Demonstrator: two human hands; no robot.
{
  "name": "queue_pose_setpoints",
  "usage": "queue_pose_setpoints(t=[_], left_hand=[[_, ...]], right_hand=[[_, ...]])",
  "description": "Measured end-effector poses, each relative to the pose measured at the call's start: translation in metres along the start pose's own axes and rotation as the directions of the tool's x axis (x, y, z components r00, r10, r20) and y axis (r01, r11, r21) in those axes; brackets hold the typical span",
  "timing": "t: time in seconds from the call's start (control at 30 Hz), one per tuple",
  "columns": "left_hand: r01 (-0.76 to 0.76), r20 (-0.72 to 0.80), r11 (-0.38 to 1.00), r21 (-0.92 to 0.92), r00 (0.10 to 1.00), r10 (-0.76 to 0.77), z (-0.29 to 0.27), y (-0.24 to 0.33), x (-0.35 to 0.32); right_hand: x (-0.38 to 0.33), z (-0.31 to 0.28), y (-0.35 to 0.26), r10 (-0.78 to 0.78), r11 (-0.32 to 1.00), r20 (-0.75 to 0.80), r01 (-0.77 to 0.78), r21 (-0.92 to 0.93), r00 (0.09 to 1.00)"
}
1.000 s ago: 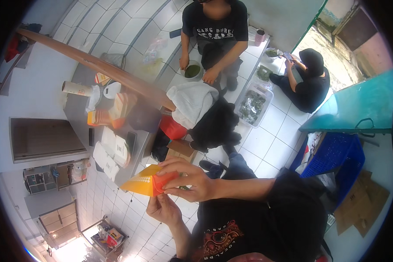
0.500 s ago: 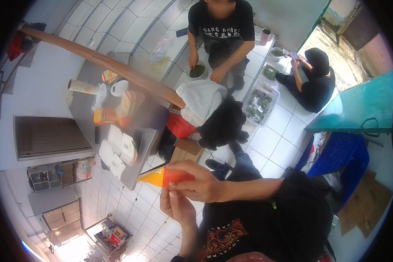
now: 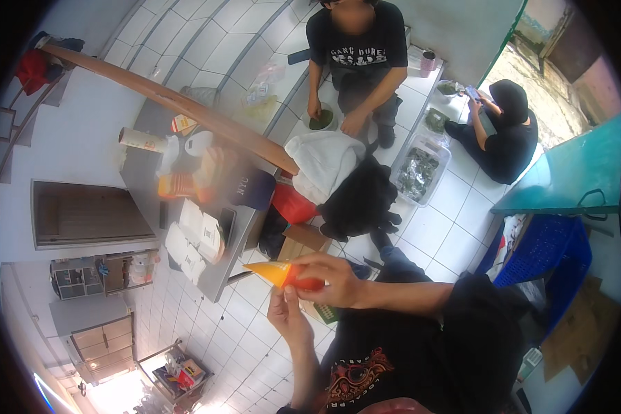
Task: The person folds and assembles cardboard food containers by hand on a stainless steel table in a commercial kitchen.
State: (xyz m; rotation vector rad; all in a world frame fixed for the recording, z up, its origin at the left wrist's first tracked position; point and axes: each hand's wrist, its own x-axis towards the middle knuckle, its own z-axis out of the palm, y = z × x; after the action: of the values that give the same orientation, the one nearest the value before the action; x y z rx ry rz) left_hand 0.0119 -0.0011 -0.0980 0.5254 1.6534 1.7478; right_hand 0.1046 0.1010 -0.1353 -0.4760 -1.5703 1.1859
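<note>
Looking down from your head camera, your right hand [image 3: 334, 281] and left hand [image 3: 288, 314] both pinch an orange and red cone-shaped packet [image 3: 283, 273], pointing to nine o'clock. White packages [image 3: 194, 236] lie on the grey counter [image 3: 141, 183] at ten o'clock.

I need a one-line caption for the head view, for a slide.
Both hands, left hand and right hand, hold an orange-and-red cone above a white tiled floor; two people sit beyond.
</note>
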Motion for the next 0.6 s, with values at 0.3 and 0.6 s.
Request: queue_pose_setpoints(t=[0.3, 0.6], left_hand=[[-0.112, -0.081, 0.909, 0.401, 0.984, 0.156, -0.037, 0.003, 0.028], [-0.418, 0.123, 0.457, 0.785, 0.829, 0.546, -0.008, 0.010, 0.037]], right_hand=[[-0.010, -0.029, 0.032, 0.484, 0.530, 0.277, -0.530, 0.662, 0.830], [0.020, -0.020, -0.009, 0.631, 0.533, 0.326, -0.699, 0.477, 0.704]])
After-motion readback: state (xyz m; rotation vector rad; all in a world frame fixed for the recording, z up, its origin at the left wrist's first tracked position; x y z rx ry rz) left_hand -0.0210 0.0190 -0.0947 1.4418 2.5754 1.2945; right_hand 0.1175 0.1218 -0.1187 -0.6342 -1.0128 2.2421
